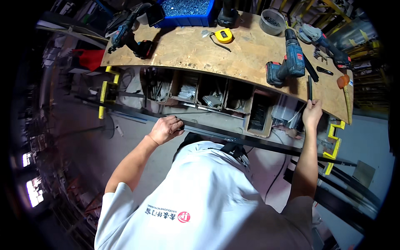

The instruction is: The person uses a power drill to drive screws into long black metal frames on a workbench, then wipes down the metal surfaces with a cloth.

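Note:
A long dark metal profile [246, 140] lies crosswise in front of my body, below the workbench's front edge. My left hand [166, 129] is closed around it near its middle, fingers curled over the top. To the right, my right hand [311, 113] is raised to the bench's front edge. Its thumb and fingers pinch the lower end of a short black strip [309, 86], which points away from me over the bench top. A blue cordless drill [288, 62] stands just left of that strip.
The wooden workbench [246, 46] carries a yellow tape measure [223, 36], a blue bin of screws [187, 20], another drill [131, 39], an angle grinder [325, 41] and a mallet [345, 93]. Cardboard compartments [212, 93] sit beneath. Yellow brackets [333, 146] flank both ends.

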Tool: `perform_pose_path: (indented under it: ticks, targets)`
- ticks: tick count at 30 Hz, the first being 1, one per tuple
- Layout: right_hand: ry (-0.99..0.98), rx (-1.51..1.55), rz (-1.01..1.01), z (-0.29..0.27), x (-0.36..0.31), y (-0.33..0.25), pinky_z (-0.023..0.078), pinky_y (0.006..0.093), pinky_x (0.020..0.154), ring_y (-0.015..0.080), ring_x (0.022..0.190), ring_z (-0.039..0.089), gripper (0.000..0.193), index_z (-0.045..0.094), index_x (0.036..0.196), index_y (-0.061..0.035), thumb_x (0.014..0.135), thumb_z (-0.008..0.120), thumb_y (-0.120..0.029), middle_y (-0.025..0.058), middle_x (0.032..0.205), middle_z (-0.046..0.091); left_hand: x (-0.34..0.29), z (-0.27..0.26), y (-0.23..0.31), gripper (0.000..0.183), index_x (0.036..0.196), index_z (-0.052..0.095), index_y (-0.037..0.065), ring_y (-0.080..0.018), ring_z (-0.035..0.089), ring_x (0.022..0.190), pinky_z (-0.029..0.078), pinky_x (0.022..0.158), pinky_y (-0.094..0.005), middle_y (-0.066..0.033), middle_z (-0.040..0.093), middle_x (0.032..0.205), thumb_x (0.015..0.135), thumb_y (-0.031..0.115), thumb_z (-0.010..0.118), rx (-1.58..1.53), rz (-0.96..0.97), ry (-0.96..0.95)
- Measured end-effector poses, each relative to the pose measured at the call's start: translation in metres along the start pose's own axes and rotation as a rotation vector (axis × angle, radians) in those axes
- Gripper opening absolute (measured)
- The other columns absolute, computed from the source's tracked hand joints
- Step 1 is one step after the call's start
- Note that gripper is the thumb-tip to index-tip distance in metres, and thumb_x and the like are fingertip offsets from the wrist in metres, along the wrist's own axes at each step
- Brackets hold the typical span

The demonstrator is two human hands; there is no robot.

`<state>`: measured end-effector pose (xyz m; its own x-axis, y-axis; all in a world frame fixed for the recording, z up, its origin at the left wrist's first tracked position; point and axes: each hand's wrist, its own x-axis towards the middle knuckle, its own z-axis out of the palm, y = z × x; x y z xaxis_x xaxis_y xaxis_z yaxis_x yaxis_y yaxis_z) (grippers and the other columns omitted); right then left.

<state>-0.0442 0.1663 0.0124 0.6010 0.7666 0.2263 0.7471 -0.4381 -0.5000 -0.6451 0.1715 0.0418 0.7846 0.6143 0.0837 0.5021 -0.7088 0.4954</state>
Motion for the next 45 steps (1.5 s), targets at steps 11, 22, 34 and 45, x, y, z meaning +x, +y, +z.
perform_pose_path:
  ticks: [11,22,34,45]
  targets:
    - [0.006,-0.24,-0.052,0.031,0.061,-0.086,0.051,0.0513,0.088,0.0469,0.105,0.065,0.037,0.065,0.109,-0.0021,0.081,0.077,-0.023,0.0277,0.104,0.07,0.006,-0.001,-0.025,0.028,0.103,0.069,0.001,-0.0342,0.067,0.084,0.058,0.072,-0.0418,-0.0133,0.069,0.093,0.083,0.016,0.081,-0.154,0.142,0.002]
    - [-0.232,1.102,0.07,0.05,0.02,-0.141,0.055,0.032,0.091,0.0136,0.103,0.067,0.043,0.065,0.125,-0.0003,0.084,0.078,-0.004,0.0058,0.114,0.071,0.258,-0.143,-0.172,0.024,0.084,0.075,-0.001,-0.0299,0.067,0.06,0.051,0.063,-0.043,-0.0256,0.064,0.07,0.087,0.023,0.071,-0.173,-0.46,0.492]
    - [0.027,0.91,-0.059,0.089,-0.037,-0.168,0.055,0.0334,0.082,0.019,0.086,0.07,0.033,0.064,0.114,-0.0024,0.083,0.077,-0.005,0.0074,0.096,0.071,0.353,-0.168,-0.276,0.025,0.108,0.074,0.005,-0.0391,0.069,0.113,0.056,0.097,-0.0472,-0.0218,0.072,0.119,0.091,0.015,0.061,0.455,-0.821,0.135]
    - [0.169,0.756,-0.127,0.099,-0.034,-0.165,0.054,0.0349,0.075,0.022,0.077,0.068,0.021,0.063,0.103,-0.0033,0.085,0.072,-0.006,0.0087,0.084,0.068,0.365,-0.182,-0.254,0.023,0.094,0.077,0.002,-0.0417,0.073,0.1,0.059,0.09,-0.0485,-0.024,0.075,0.103,0.086,0.014,0.059,0.531,-0.65,0.158]
